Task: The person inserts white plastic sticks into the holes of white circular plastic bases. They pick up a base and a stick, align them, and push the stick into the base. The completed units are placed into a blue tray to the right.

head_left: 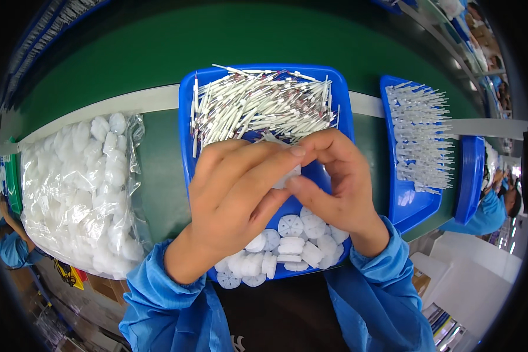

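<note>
Over the middle of a blue tray [186, 126], my left hand [229, 193] and my right hand [345, 188] meet fingertip to fingertip. Between them is a small white plastic piece [288, 178], mostly covered by my fingers. Both hands are closed on it, the right in a pinch of thumb and forefinger. Many thin white sticks with dark ends [258, 104] fill the far part of the tray. Round white plastic discs with small holes [290, 226] are heaped at its near edge, below my hands.
A clear bag packed with white round pieces [76, 193] lies at the left. To the right, a blue tray [413, 205] holds rows of white pieces with sticks [422, 138]; another blue tray [469, 176] stands beyond. A green surface [158, 44] spans the back. Other people's blue sleeves show at both sides.
</note>
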Tool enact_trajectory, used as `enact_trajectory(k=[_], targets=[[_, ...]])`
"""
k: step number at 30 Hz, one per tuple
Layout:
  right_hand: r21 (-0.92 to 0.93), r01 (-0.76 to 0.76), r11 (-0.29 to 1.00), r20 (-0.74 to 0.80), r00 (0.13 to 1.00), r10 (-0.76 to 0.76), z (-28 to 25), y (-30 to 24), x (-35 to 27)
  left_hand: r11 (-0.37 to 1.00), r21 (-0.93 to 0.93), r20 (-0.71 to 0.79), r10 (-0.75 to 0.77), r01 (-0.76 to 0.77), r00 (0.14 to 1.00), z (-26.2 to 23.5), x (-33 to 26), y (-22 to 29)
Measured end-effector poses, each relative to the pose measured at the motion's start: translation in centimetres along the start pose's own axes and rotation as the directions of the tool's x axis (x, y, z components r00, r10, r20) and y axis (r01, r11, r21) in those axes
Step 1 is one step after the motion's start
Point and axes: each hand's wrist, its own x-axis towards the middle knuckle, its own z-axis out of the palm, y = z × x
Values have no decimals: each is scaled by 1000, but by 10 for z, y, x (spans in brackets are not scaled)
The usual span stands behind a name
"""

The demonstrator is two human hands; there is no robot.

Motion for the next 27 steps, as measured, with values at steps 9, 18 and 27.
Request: enact_trajectory(k=[9, 18, 27], targets=[[-857, 348, 380, 256, 927, -272, -14, -7, 0, 772, -561, -57, -396, 299, 916, -15, -8, -14], [-951, 308, 24, 304, 946, -113, 2, -8, 5, 554, -623, 188, -580, 553, 793, -11, -4, -8], [-879, 159, 450, 162, 986, -31, -27, -21, 3, 493, -620, 283, -585, 610, 760, -11, -4, -6]])
